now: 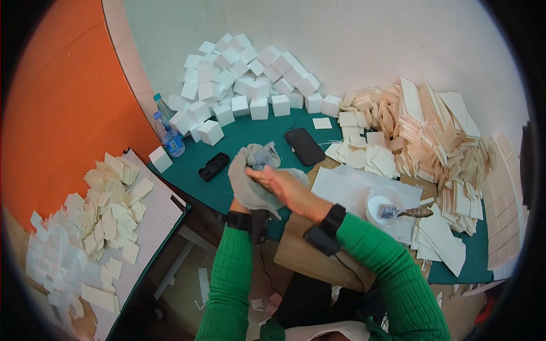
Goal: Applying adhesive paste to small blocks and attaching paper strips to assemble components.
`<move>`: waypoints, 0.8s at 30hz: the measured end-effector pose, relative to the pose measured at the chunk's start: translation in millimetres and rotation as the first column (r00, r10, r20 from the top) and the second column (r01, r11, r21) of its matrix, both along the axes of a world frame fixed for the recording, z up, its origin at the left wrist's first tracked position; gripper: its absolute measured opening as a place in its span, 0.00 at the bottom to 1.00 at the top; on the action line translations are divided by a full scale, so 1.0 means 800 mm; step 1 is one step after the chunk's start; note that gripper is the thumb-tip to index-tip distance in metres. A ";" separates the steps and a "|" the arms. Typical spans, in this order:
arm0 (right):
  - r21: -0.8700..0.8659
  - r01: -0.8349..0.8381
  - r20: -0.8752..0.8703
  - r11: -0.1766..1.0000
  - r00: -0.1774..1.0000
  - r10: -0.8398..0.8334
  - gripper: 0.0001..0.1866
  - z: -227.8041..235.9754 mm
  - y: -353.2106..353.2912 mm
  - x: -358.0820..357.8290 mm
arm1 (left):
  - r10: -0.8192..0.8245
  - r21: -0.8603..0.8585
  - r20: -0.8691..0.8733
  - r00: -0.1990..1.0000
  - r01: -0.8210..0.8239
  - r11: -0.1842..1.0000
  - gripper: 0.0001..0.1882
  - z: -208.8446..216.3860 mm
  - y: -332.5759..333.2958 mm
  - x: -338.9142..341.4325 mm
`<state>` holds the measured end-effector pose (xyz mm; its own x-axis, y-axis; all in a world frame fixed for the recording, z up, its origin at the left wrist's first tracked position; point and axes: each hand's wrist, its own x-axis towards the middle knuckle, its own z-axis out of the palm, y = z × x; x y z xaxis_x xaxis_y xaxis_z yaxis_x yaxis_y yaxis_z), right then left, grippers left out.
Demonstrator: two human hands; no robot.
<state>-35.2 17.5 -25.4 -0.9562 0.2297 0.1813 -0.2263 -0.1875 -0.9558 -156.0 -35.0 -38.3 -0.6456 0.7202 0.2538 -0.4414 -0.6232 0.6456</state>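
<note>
A grey cloth (240,181), stained bluish on top, is bunched between my two hands above the green table. My left hand (239,206) is mostly covered by the cloth; only a part near the wrist shows, and the cloth is wrapped over it. My right hand (289,188) presses the cloth from the right, its fingers close together and pointing left across it. Part of the cloth hangs below and behind the right hand. Whether anything lies inside the folds is hidden. Both wrists carry black strapped devices.
White blocks (259,109) are heaped along the wall. A black phone (305,146), black case (214,166) and plastic bottle (172,141) stand nearer. To the right are a white bowl (371,211) with a brush (415,212) and stacked cream sheets (421,142). More pieces cover a left table (153,241).
</note>
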 end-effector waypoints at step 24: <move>-0.373 -0.182 -0.247 0.910 0.965 0.092 0.34 0.040 0.008 0.003 | 0.478 0.260 -0.872 0.106 -0.727 0.636 0.20 0.011 0.001 0.020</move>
